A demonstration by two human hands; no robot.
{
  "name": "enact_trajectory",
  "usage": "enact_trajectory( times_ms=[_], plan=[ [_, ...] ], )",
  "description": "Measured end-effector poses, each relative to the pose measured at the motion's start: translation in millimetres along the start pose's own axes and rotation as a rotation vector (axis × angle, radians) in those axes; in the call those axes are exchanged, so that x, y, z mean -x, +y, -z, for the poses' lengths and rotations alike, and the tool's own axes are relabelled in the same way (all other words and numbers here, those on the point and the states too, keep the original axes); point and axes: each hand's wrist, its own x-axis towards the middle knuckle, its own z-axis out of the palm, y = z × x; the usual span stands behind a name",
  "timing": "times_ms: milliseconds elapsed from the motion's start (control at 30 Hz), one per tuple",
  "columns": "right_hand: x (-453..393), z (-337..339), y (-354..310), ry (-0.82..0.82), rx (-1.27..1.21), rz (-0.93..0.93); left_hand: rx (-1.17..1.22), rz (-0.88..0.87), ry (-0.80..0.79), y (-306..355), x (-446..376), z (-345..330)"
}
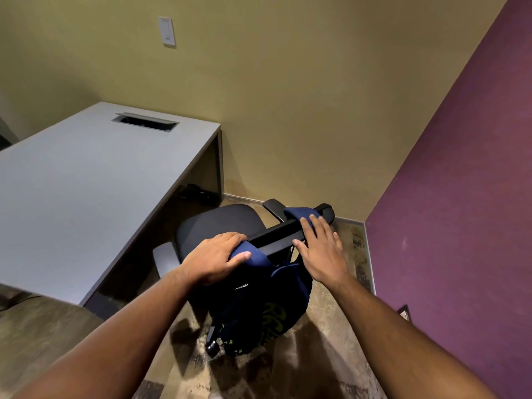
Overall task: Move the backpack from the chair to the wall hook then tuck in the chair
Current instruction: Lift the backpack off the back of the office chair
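Observation:
A dark navy backpack [267,309] with green print hangs behind the back of a black office chair [218,223], its blue shoulder straps looped over the top of the chair back. My left hand [217,256] is closed over the left strap at the top of the chair back. My right hand [322,249] lies flat with fingers spread, its fingertips touching the right strap [299,213] and the top bar of the chair. No wall hook is in view.
A grey desk [95,180] with a cable hatch stands at the left, and the chair is pulled out from its right end. A beige wall with a light switch [167,31] is ahead. A purple wall [460,197] closes the right side. Patterned carpet covers the floor.

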Motion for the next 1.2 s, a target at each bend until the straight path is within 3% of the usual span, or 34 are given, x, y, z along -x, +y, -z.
enact_trajectory(
  times_ms=[100, 267, 467, 667, 1200],
  plan=[
    [1, -4, 3, 0.022, -0.002, 0.011, -0.003, -0.041, 0.024, -6, -1, -2],
    [3, -9, 5, 0.094, -0.071, -0.029, -0.025, -0.069, 0.195, -5, 3, -9],
    [-1, -19, -7, 0.155, -0.243, -0.269, -0.042, -0.068, 0.265, -4, 6, -9],
    [-8, -35, -11, 0.261, -0.412, -0.389, -0.05, -0.091, 0.343, -4, 5, -13],
    [-23, -30, -2, 0.278, -0.478, -0.317, -0.141, -0.034, 0.458, 7, 5, -16]
  ],
)
